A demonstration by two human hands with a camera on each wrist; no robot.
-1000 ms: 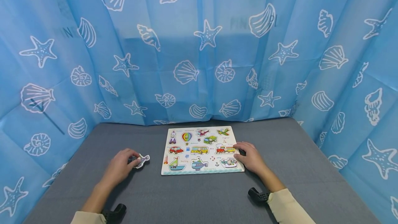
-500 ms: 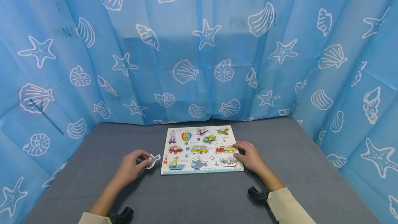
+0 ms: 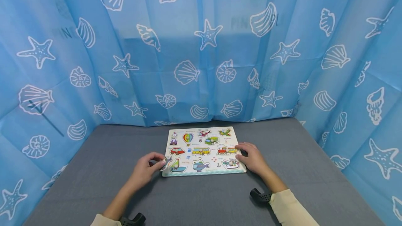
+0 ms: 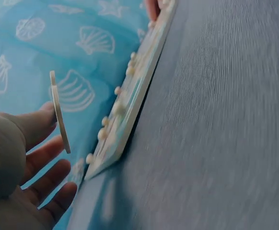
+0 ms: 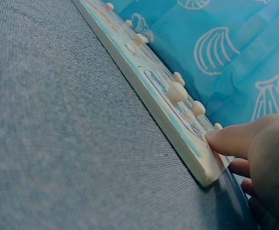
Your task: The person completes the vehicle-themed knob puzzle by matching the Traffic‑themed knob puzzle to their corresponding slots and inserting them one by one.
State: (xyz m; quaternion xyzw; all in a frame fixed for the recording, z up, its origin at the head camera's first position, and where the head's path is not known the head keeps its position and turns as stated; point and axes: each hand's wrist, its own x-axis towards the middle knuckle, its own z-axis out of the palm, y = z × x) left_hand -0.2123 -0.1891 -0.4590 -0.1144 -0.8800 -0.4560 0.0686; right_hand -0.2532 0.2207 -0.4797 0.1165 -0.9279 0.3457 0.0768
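My left hand (image 3: pixel 142 170) pinches a thin wooden puzzle piece (image 3: pixel 166 163) with a pale outline, tilted over the left edge of a puzzle board (image 3: pixel 216 173). Seen edge-on in the left wrist view, the piece (image 4: pixel 59 115) is between thumb and index finger, the other fingers spread; its picture is hidden there. My right hand (image 3: pixel 253 159) rests at the board's right edge, the thumb (image 5: pixel 221 139) on top beside the ship piece (image 3: pixel 230 164). Knobbed vehicle pieces, including a sailboat (image 3: pixel 178 165), bus (image 3: pixel 201 151) and train (image 3: pixel 226 150), lie on the board.
The board lies flat on a grey cloth-covered table (image 3: pixel 201 201). A blue curtain (image 3: pixel 201 55) with white shell and starfish prints hangs behind and along both sides. Black wrist mounts (image 3: pixel 260 196) sit by the beige sleeves (image 3: pixel 293 208).
My left hand has carried the puzzle piece rightward from the table to over the board's left edge, and the piece has tipped more upright. My right hand has stayed in place.
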